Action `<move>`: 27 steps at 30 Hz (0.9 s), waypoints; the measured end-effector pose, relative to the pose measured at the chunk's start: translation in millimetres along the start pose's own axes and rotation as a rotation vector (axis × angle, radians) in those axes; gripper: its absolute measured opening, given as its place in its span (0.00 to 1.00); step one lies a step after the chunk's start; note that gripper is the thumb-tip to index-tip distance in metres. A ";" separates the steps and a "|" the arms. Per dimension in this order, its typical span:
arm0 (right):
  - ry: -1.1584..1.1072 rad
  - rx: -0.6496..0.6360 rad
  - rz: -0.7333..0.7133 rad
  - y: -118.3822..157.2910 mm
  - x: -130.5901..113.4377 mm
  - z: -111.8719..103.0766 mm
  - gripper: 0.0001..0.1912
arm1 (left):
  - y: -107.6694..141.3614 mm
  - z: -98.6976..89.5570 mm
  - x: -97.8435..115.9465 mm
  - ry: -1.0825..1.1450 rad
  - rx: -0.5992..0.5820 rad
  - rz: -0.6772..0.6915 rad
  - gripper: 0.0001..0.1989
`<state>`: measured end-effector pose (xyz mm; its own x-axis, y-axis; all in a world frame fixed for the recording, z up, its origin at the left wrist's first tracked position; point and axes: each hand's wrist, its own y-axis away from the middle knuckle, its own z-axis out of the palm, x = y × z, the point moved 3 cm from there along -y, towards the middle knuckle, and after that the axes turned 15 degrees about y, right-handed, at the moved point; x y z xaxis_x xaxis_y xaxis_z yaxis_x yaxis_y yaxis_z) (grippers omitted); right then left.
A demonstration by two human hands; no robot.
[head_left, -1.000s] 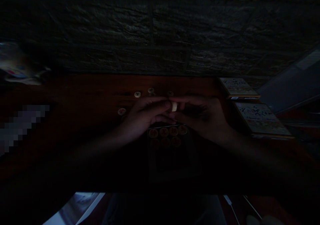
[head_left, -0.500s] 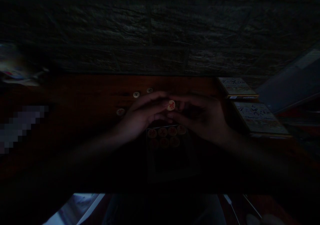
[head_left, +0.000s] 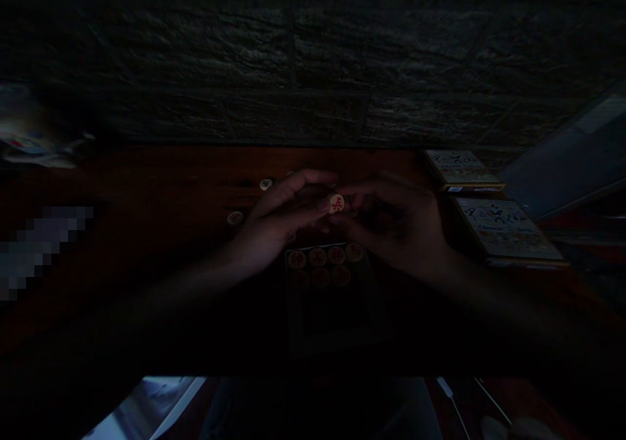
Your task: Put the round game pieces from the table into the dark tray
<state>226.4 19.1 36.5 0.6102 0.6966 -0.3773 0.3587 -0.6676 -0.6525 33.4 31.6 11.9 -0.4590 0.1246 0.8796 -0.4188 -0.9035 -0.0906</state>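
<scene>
Between my two hands, above the near part of the table, is a round Chinese chess piece (head_left: 336,203) with a red character facing me. My left hand (head_left: 276,221) pinches its left side, thumb on the edge. The fingers of my right hand (head_left: 401,221) close on the piece from the right; shadow hides part of their grip. Just below the hands lies a dark open box (head_left: 374,309). Several chess pieces (head_left: 317,256) lie in two rows at its far end, characters up.
Loose chess pieces lie left of my hands, one red-marked (head_left: 235,218) and one dark-marked (head_left: 265,184). Two flat printed boxes (head_left: 508,228) lie at the right. A stone-patterned wall (head_left: 313,62) stands behind the wooden table (head_left: 171,173). Blurred objects (head_left: 34,130) are at the far left.
The chess piece has turned slightly between my fingers. My left fingers have lifted a little, and my right fingers have closed in nearer to the piece.
</scene>
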 end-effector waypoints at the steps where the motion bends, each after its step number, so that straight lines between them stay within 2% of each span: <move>1: 0.000 -0.007 -0.005 0.1 -0.1 -0.1 0.11 | -0.2 -0.2 -0.3 0.000 -0.009 0.000 0.18; 5: -0.008 -0.045 -0.003 0.0 -1.3 -1.2 0.11 | -0.8 -1.0 -0.9 -0.021 -0.027 0.015 0.18; 9: -0.025 -0.079 0.047 -3.4 0.0 -5.3 0.11 | -2.1 -2.2 2.5 -0.098 0.011 0.071 0.15; 15: -0.074 -0.321 0.135 -20.7 3.3 -24.4 0.11 | -4.2 4.1 9.4 -0.165 0.041 0.095 0.12; 19: -0.018 -0.454 0.074 -26.3 -1.4 -42.5 0.09 | -3.1 8.3 8.5 -0.201 0.016 0.078 0.10; 21: -0.028 -0.528 0.058 -19.3 -3.3 -46.5 0.10 | -2.2 8.3 6.5 -0.202 0.010 0.067 0.10; 24: -0.075 -0.633 0.106 1.1 -3.5 -44.1 0.14 | -0.8 7.4 4.2 -0.250 0.006 0.056 0.11; 27: -0.081 -0.634 0.047 18.8 -5.6 -37.6 0.15 | 0.1 6.7 2.9 -0.319 -0.019 0.056 0.12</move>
<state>256.3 -7.2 51.1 0.5888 0.6640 -0.4609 0.6963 -0.7063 -0.1279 37.3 29.1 17.6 -0.2140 -0.0627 0.9748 -0.4155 -0.8973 -0.1489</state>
